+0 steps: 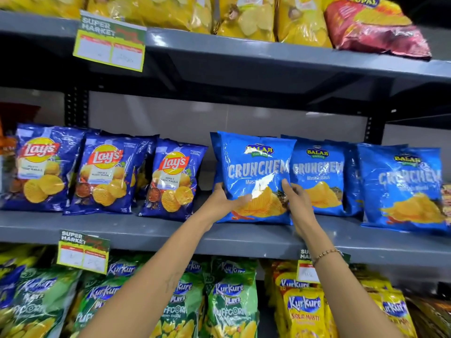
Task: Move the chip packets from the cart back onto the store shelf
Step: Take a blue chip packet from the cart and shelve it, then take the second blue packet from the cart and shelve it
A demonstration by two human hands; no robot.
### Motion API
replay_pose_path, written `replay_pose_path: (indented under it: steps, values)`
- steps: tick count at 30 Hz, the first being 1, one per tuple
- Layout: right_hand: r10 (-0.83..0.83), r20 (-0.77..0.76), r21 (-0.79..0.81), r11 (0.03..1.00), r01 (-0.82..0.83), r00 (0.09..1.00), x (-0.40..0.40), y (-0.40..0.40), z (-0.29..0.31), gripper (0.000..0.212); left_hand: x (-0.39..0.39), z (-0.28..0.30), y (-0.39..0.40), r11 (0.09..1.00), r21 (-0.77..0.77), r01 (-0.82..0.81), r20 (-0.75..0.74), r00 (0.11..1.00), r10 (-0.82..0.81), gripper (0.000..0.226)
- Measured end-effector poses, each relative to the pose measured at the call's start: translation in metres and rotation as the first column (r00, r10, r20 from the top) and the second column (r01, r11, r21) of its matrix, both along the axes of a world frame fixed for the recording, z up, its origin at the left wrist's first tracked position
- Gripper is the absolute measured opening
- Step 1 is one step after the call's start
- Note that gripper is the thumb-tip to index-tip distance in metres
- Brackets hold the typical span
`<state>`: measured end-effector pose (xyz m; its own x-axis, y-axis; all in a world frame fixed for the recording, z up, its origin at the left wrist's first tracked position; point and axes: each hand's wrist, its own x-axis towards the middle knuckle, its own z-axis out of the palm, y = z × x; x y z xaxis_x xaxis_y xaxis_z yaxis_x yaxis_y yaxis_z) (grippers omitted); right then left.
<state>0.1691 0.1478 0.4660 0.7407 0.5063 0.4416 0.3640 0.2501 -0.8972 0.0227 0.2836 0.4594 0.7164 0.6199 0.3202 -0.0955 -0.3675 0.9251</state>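
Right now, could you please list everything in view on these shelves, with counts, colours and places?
Glossy yellow chip packets: several, top shelf.
Red-and-yellow crinkled packet: one, top shelf right.
Dark blue Lay's packets: three front rows, middle shelf left.
Bright blue Crunchem packets: three fronts, middle shelf right; the leftmost is held.
Green Kurkure packets: several, bottom shelf.
Yellow Kurkure packets: several, bottom right.
Paper price tags: three, shelf edges.
Grey metal shelf: three levels.
Left hand: grips held packet's left side.
Right hand: on its right side.
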Motion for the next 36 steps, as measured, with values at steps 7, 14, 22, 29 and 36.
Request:
replay_pose_path:
  steps: [7, 14, 22, 29, 36]
  values:
    - [-0.063, 0.026, -0.019, 0.998, 0.064, 0.998, -0.007, -0.010, -0.006, 0.038, -0.002, -0.003, 0.000, 0.999, 0.035, 0.011, -0.056, 0.998, -0.009, 0.100]
    - [-0.360, 0.242, 0.135, 0.932, 0.336, 0.901, -0.050, -0.041, -0.025, 0.024, -0.034, -0.023, -0.043, 0.790, 0.406, -0.460, 0.259, 0.887, 0.383, 0.067]
    - [-0.439, 0.100, 0.130, 0.896, 0.426, 0.893, -0.114, -0.129, -0.124, 0.011, -0.026, -0.090, -0.141, 0.912, 0.404, -0.067, 0.321, 0.944, -0.073, 0.010]
    - [-0.668, -0.274, -0.204, 0.744, 0.637, 0.692, -0.129, -0.245, -0.273, 0.008, 0.034, -0.226, -0.245, 0.875, 0.269, 0.402, -0.203, 0.912, -0.357, 0.018]
    - [-0.770, -0.452, -0.739, 0.606, 0.294, 0.451, -0.143, -0.352, -0.434, 0.015, 0.071, -0.360, -0.357, 0.633, 0.018, 0.774, -0.663, 0.483, -0.572, 0.033]
